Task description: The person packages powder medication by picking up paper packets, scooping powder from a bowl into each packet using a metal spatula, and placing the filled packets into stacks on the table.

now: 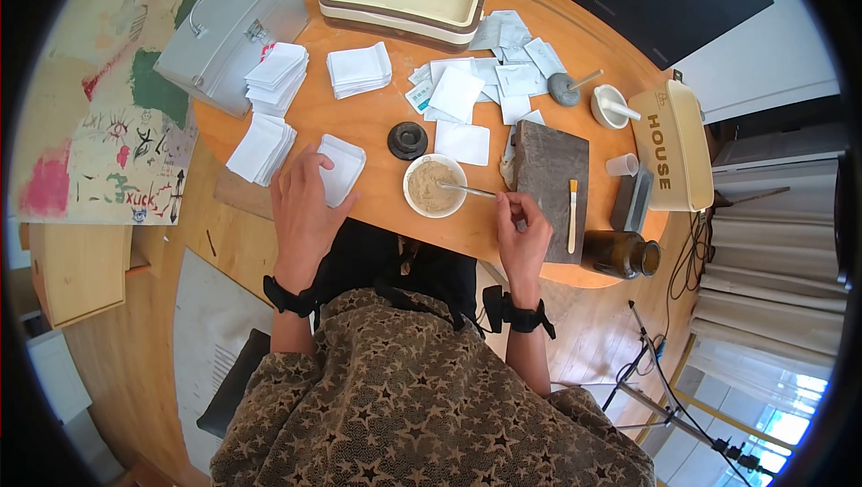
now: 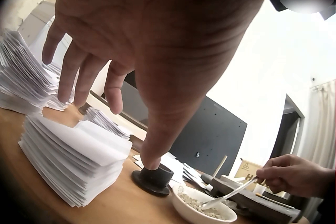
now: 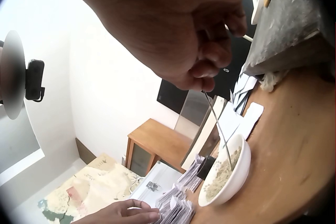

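My left hand [image 1: 305, 209] is spread with its fingers apart, over and beside a stack of white paper packets [image 1: 343, 173] near the table's front edge. In the left wrist view its palm and loosely bent fingers hold nothing, and the packet stack [image 2: 79, 155] stands just below. My right hand [image 1: 523, 240] pinches the end of a thin metal spoon [image 1: 473, 190]. The spoon's other end dips into beige-brown powder [image 1: 429, 184] in a white bowl [image 3: 240, 179]. A round black knobbed lid [image 1: 408, 140] sits between the packet stack and the bowl.
More packet stacks [image 1: 359, 70] lie behind and left, near a silver case [image 1: 238, 38]. Loose packets [image 1: 456, 94] and a cream tray [image 1: 402, 25] are at the back. Rightward are a dark slab [image 1: 549, 155] with a brush [image 1: 572, 218], a brown jar [image 1: 620, 254] and a mortar [image 1: 607, 101].
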`<state>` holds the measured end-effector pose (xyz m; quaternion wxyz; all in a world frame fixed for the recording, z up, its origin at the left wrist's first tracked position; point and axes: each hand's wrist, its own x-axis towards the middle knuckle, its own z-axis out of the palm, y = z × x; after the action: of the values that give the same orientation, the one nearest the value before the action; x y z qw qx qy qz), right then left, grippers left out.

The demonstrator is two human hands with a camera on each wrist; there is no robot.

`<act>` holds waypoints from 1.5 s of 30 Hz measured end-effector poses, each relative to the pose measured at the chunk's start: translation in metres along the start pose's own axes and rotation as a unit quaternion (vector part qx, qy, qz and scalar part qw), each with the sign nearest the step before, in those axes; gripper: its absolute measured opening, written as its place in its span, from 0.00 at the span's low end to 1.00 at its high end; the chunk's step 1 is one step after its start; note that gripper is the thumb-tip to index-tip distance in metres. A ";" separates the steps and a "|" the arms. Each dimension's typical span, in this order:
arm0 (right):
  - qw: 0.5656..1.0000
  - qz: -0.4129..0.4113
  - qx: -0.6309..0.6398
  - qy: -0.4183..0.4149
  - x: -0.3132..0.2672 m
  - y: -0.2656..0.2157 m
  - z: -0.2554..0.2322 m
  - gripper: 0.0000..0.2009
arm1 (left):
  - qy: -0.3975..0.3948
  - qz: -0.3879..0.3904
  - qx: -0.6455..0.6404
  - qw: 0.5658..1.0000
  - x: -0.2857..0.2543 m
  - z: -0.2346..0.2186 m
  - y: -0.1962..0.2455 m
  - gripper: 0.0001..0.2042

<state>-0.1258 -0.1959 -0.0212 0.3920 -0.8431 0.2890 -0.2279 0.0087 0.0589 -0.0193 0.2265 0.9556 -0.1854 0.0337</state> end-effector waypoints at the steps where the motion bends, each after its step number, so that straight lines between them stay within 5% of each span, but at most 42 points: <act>1: 1.000 -0.003 -0.002 0.003 0.000 0.001 0.000 0.08 | 0.000 0.001 0.000 1.000 0.001 0.000 0.000 0.29; 16: 1.000 -0.004 0.003 0.004 -0.001 -0.002 -0.003 0.08 | -0.011 0.021 0.000 1.000 0.015 -0.010 0.007 0.28; 21: 1.000 0.003 0.025 0.008 -0.001 -0.004 -0.005 0.08 | 0.072 0.139 0.063 0.986 0.064 -0.012 -0.002 0.28; 22: 0.999 0.005 0.030 0.011 -0.001 -0.004 -0.006 0.08 | 0.000 0.094 0.062 0.994 0.077 -0.025 0.008 0.28; 29: 0.999 0.014 0.033 0.007 -0.004 -0.007 -0.011 0.08 | -0.050 0.128 0.098 0.986 0.169 0.001 -0.015 0.30; 37: 0.998 0.041 0.041 0.010 -0.009 -0.008 -0.016 0.08 | -0.247 0.095 0.126 0.956 0.217 0.013 -0.014 0.33; 45: 0.998 0.049 0.044 0.010 -0.011 -0.006 -0.016 0.08 | -0.225 0.100 0.111 0.963 0.220 0.020 -0.021 0.34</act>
<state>-0.1418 -0.1946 -0.0087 0.4362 -0.8077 0.3238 -0.2289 0.2205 -0.0074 -0.0128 0.0667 0.9344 -0.3210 -0.1391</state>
